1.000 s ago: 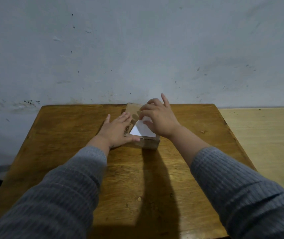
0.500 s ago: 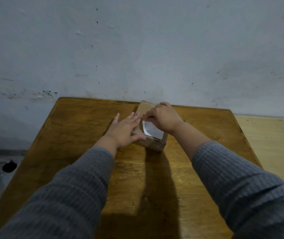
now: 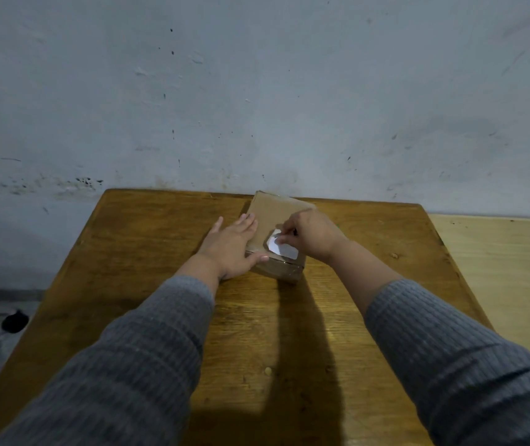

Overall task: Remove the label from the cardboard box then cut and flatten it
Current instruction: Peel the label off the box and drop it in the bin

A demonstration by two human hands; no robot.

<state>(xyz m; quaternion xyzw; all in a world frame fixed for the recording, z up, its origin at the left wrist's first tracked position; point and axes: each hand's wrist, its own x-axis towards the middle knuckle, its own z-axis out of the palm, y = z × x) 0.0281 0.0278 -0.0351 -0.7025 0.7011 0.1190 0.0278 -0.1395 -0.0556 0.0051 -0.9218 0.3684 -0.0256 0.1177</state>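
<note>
A small brown cardboard box (image 3: 273, 210) sits at the far middle of the wooden table (image 3: 148, 252). A white label (image 3: 284, 250) lies on the box's top near its front edge, with its far corner folded back. My right hand (image 3: 313, 235) pinches that lifted corner between thumb and fingers. My left hand (image 3: 234, 244) lies flat against the box's left side, fingers stretched out, thumb along the front edge. Clear tape runs around the box's front face.
The table stands against a scuffed pale wall (image 3: 257, 91). A lighter wooden surface (image 3: 498, 268) adjoins the table on the right. A dark object (image 3: 14, 321) lies on the floor at the left. My own shadow covers the near middle of the table.
My right hand has closed onto the label and peeled its far part back, so less white shows. The left hand stays pressed to the box. The camera has shifted a little.
</note>
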